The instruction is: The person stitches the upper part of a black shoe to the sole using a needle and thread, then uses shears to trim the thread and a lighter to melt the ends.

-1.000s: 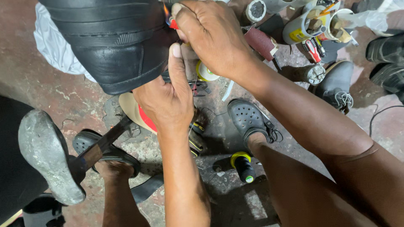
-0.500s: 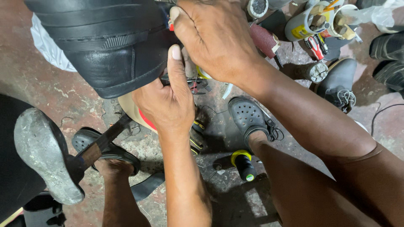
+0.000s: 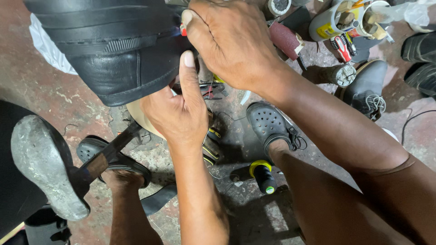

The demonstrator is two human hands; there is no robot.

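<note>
A black leather shoe [image 3: 113,50] fills the upper left, its toe pointing down. My left hand [image 3: 179,106] grips the shoe's right edge from below, thumb up against the leather. Above it, my right hand [image 3: 229,43] is closed around a small red-handled tool [image 3: 183,30] pressed to the same edge. Only the tool's red end shows; the fingers hide everything else.
A metal shoe last [image 3: 43,165] on a stand sits lower left. My feet wear a black sandal [image 3: 111,156] and a black clog [image 3: 270,124]. A thread spool [image 3: 263,174], sandpaper roll [image 3: 285,40], cans of tools [image 3: 338,20] and other shoes [image 3: 370,86] lie on the concrete floor.
The shoe and both hands have shifted slightly down and left in view; my grip on shoe and tool stays the same.
</note>
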